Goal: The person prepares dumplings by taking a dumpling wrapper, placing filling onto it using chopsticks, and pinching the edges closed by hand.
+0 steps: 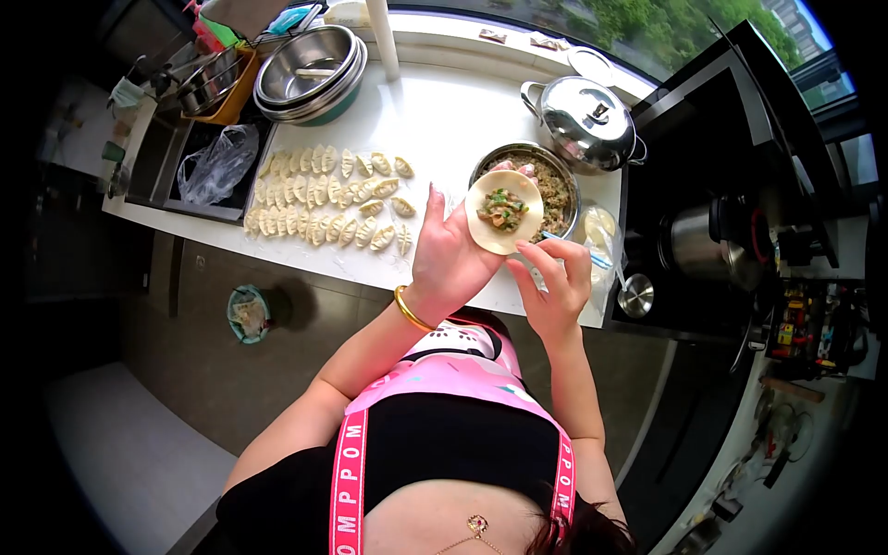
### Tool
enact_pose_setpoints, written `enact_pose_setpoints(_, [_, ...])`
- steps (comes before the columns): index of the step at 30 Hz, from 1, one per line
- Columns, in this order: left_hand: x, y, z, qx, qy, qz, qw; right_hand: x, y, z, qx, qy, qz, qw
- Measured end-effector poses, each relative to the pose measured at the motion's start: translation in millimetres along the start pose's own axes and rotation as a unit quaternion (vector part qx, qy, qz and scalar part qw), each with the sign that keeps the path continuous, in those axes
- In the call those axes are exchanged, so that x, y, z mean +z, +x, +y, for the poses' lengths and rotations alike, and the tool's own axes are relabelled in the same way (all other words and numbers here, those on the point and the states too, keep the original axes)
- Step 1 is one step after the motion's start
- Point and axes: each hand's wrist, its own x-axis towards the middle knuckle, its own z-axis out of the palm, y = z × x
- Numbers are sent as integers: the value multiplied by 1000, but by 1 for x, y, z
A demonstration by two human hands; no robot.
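A round dumpling wrapper (pixel 481 222) with a mound of meat and green filling (pixel 503 210) lies flat across the fingers of my left hand (pixel 453 259), which supports it from below. My right hand (pixel 560 277) is at the wrapper's lower right edge, thumb and fingers curled, fingertips touching the rim. Behind the wrapper stands a metal bowl (pixel 575 205) of filling (pixel 553 196), partly covered by it. Blue-and-white sticks (pixel 592 258) stretch from the bowl beside my right fingers. Rows of folded dumplings (pixel 324 194) lie on the white counter (pixel 425 120) to the left.
A lidded steel pot (pixel 587 120) stands behind the bowl. Wrappers in a plastic bag (pixel 597 231) lie at the right, near a small metal cup (pixel 636 296) and a stove pot (pixel 708 240). Nested basins (pixel 310 69) and a sink with a plastic bag (pixel 219 165) are left. A bin (pixel 248 313) stands below.
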Motion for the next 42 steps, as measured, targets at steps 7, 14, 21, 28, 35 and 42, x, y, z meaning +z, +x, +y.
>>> enact_pose_setpoints(7, [0, -1, -2, 8, 10, 10, 1000, 3, 11, 0, -111, -99, 20, 989])
enact_pose_setpoints(14, [-6, -1, -5, 32, 20, 7, 999, 16, 23, -7, -49, -88, 71, 992])
enact_pose_setpoints(21, [-11, 1, -10, 92, 220, -27, 971, 24, 38, -14, 88, -7, 134, 987])
enact_pose_setpoints(28, [-11, 3, -12, 104, 250, 4, 963, 29, 44, -15, 131, 6, 148, 980])
enact_pose_setpoints(35, [-12, 4, -13, 113, 261, 28, 958, 30, 43, -12, 132, -3, 136, 982])
enact_pose_setpoints(42, [-13, 3, -10, 122, 275, 44, 953, 34, 42, -12, 138, 23, 126, 982])
